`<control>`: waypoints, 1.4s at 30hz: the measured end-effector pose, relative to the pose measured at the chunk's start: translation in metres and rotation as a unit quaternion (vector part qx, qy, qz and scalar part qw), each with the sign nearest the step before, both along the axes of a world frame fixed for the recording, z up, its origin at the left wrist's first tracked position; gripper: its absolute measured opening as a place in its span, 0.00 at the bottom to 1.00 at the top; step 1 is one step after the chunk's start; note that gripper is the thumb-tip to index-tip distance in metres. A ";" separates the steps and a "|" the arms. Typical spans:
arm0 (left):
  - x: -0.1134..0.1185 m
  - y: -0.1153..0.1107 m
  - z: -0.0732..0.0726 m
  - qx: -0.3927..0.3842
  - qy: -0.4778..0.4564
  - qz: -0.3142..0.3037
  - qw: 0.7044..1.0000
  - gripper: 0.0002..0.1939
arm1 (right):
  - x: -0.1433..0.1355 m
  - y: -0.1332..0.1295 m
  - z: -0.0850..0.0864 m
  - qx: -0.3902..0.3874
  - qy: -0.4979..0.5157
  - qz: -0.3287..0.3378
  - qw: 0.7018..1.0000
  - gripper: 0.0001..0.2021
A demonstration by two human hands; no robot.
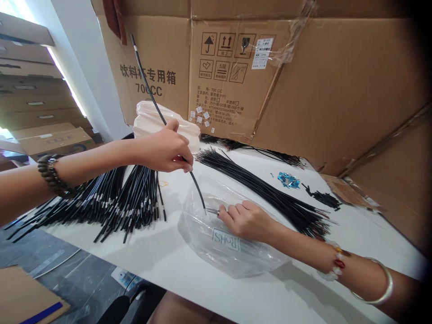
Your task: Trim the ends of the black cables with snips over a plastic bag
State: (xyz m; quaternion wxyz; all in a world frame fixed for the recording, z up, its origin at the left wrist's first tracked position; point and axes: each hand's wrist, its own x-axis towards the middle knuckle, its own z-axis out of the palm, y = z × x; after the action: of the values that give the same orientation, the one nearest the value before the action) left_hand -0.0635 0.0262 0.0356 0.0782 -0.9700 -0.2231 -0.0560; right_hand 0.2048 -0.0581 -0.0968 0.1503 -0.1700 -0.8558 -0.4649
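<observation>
My left hand (164, 146) is closed around a black cable (148, 81), which slants from the upper left down to the right. The cable's lower end is above a clear plastic bag (232, 265) printed "RoHS". In my closed right hand (246, 220) is a small metal hand tool (212, 211) with narrow tips, perhaps snips; most of it is hidden by my fingers. Its tips are at the cable's lower end; whether they touch the wires I cannot tell. Right of the bag lies a long bundle of black cables (256, 184) with stripped ends.
Many black cables with white tags (135, 202) spread over the table's left edge. Behind stands a large cardboard box (162, 49) with small white stickers (200, 116) on it. Blue pieces (288, 180) and short black tubes (324, 198) lie at the right. A pale plastic bag (148, 121) sits behind my left hand.
</observation>
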 end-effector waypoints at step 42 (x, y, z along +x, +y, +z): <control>-0.002 -0.001 0.002 -0.080 0.025 0.014 0.996 0.18 | -0.005 0.005 0.001 0.001 -0.038 -0.023 0.999 0.07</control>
State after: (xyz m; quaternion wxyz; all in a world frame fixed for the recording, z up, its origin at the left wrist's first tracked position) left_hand -0.0654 0.0248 0.0378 0.0062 -0.9711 -0.2384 -0.0124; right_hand 0.1996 -0.0533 -0.0954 0.1068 -0.1720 -0.8561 -0.4755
